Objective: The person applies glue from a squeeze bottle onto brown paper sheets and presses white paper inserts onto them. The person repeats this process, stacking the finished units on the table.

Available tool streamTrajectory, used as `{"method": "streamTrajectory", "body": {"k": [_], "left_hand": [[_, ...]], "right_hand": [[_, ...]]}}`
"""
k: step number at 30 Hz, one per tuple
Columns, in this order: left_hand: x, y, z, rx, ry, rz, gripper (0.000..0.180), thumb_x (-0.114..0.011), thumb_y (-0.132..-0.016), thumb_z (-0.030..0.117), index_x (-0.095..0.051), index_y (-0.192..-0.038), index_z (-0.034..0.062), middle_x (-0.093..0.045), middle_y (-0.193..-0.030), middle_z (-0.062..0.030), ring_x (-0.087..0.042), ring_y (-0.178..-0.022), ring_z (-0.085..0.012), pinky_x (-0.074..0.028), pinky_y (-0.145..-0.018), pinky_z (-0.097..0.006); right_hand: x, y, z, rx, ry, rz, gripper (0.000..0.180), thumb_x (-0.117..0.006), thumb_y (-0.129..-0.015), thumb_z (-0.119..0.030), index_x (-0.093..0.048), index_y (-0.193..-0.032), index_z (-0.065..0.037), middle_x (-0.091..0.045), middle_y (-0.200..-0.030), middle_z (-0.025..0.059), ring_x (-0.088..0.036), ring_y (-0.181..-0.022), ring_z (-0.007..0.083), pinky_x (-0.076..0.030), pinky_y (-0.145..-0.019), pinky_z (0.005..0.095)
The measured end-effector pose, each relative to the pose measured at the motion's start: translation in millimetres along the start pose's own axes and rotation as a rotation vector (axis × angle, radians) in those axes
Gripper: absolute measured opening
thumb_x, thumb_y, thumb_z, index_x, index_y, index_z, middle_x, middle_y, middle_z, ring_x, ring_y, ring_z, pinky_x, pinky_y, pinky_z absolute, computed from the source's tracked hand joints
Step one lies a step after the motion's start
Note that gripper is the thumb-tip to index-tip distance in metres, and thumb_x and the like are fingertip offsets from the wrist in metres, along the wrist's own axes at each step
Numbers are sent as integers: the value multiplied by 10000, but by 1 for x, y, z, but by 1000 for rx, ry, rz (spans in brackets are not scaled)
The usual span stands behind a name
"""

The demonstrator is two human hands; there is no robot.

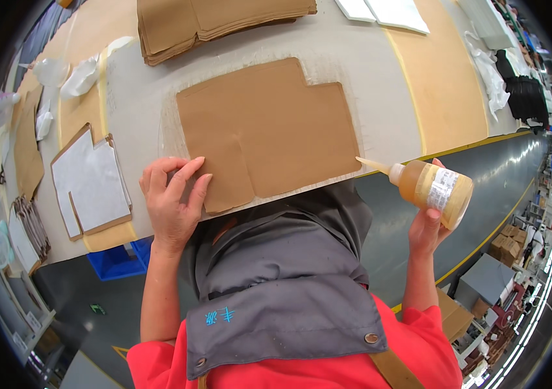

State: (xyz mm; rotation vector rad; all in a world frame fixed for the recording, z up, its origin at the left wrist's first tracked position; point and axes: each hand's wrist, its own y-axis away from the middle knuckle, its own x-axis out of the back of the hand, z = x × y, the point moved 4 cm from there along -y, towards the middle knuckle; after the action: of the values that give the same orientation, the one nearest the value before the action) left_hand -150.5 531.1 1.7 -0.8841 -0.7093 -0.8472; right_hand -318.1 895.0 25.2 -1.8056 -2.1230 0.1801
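Observation:
A flat brown sheet (282,129), cut with a notch at its far right corner, lies in front of me at the table's near edge. Over its near left edge is my left hand (173,198), fingers apart and curved, thumb and forefinger by the edge. My right hand (428,223) is wrapped round a squeeze bottle (435,191) of amber liquid with a pale label. The bottle is tilted on its side, and its thin nozzle (372,165) points left, its tip at the sheet's right edge. Part of the right hand's fingers is hidden behind the bottle.
A stack of brown sheets (224,23) lies at the far side. To the left are white-topped pieces (91,181) with brown edges. White pads (386,13) and black material (526,94) lie far right. A blue bin (117,261) stands below the table's left part.

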Motion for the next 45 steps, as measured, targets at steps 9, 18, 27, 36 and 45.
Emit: {"method": "streamTrajectory", "body": {"k": [9,18,27,36,45], "left_hand": [[-1,2,-2,7,16,13,270,-789,-791,121,-739,-1056,108,-613,-995,-26,-550,-970,-223,-407,-879,-350],[-2,2,-2,-5,24,24,257,-784,-803,131,-738,-1055,118,-612,-997,-18,-549,-967,-210,-394,-879,-348],[1,2,-1,-4,33,28,249,-781,-798,93,-749,-1045,94,-626,-1010,-43,-559,-964,-228,-432,-874,-344],[-1,4,-4,-6,32,48,230,-782,-804,133,-751,-1032,124,-626,-1008,-16,-560,-975,-213,-411,-873,-345],[-1,4,-6,-9,58,71,200,-730,-842,80,-749,-1037,122,-627,-1009,-28,-567,-955,-214,-417,-860,-346]], "right_hand": [[11,18,16,-143,-133,167,734,-640,-937,-503,-388,-1445,-36,-503,-1428,191,-576,-1235,294,-551,-949,423],[-15,32,19,-378,-302,235,647,-598,-957,-521,-454,-1377,-50,-603,-1255,99,-640,-1096,219,-606,-826,372],[-48,47,10,-404,-368,157,657,-578,-969,-516,-443,-1392,-31,-588,-1309,115,-646,-1104,226,-609,-836,371],[-79,60,3,-394,-366,29,742,-579,-955,-544,-377,-1446,-26,-497,-1428,180,-606,-1183,284,-611,-843,412],[-99,53,-2,-762,-766,10,731,-613,-933,-534,-403,-1446,-57,-515,-1423,124,-577,-1222,295,-611,-863,416]]}}
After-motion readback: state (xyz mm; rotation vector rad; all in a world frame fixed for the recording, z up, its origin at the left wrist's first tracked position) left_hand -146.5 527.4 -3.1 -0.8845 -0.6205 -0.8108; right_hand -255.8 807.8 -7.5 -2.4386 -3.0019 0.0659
